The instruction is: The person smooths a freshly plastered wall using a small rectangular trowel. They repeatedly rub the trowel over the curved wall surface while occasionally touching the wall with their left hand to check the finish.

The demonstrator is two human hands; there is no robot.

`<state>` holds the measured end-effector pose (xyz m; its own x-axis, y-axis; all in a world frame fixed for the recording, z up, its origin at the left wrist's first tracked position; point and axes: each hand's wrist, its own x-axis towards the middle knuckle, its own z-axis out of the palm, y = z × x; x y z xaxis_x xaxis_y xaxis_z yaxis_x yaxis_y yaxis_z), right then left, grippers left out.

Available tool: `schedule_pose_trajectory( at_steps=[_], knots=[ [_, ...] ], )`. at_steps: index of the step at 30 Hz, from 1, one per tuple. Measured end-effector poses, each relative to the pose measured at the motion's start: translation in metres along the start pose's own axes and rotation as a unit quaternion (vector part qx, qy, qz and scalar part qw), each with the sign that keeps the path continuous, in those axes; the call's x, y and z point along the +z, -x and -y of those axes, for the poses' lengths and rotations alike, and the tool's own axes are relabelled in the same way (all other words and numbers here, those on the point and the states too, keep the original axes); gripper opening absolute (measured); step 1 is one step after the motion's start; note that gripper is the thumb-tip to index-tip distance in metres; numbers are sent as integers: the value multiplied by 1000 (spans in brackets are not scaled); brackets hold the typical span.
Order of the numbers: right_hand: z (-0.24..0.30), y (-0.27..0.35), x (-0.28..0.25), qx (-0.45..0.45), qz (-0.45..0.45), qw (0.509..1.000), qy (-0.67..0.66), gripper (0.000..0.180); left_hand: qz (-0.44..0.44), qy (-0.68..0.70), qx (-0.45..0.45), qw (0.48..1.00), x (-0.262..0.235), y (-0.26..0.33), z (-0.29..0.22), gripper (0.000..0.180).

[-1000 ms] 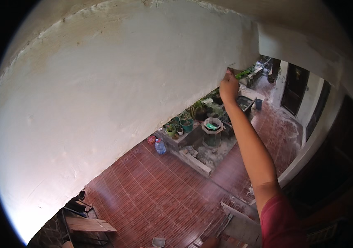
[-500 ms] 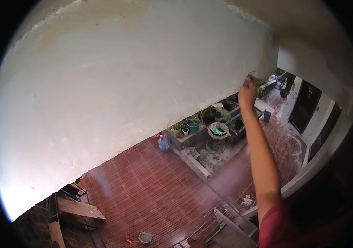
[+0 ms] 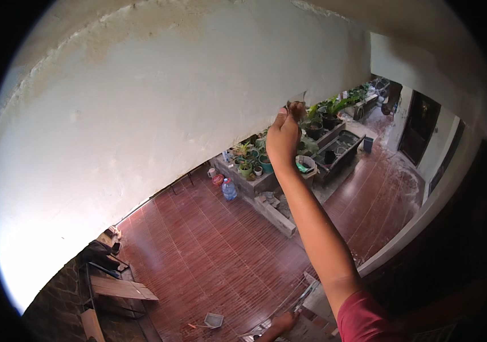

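Note:
My right hand (image 3: 283,139) is raised at the end of an outstretched arm, its fingers closed on a small scraper (image 3: 300,98) with a thin, pale, flat blade. The blade lies close to the lower part of a large white plastered wall panel (image 3: 158,97); whether it touches cannot be told. The scraper's handle is mostly hidden by my fingers. At the bottom edge, my left hand (image 3: 280,325) shows partly, low beside some boards; its fingers are too dark to make out.
Far below is a red tiled floor (image 3: 198,245) with a dustpan (image 3: 214,320) and a water bottle (image 3: 228,189). Potted plants (image 3: 246,165) stand on a raised ledge. A cardboard sheet (image 3: 124,288) lies at lower left, and a dark door (image 3: 420,125) stands at right.
My right hand has moved left along the panel with the scraper, and the view has shifted slightly. My left hand has come into view at the bottom.

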<state>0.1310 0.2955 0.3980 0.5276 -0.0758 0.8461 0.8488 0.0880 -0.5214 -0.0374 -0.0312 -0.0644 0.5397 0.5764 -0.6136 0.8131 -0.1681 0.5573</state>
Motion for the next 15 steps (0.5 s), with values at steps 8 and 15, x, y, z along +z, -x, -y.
schedule_pose_trajectory(
  at_steps=[8, 15],
  knots=[
    [67, 28, -23, 99, 104, 981, -133, 45, -41, 1, 16, 999, -9, 9, -9, 89],
    [82, 54, -12, 122, 130, 968, -177, 53, -34, 221, -16, 974, 0, 37, 13, 74]
  ],
)
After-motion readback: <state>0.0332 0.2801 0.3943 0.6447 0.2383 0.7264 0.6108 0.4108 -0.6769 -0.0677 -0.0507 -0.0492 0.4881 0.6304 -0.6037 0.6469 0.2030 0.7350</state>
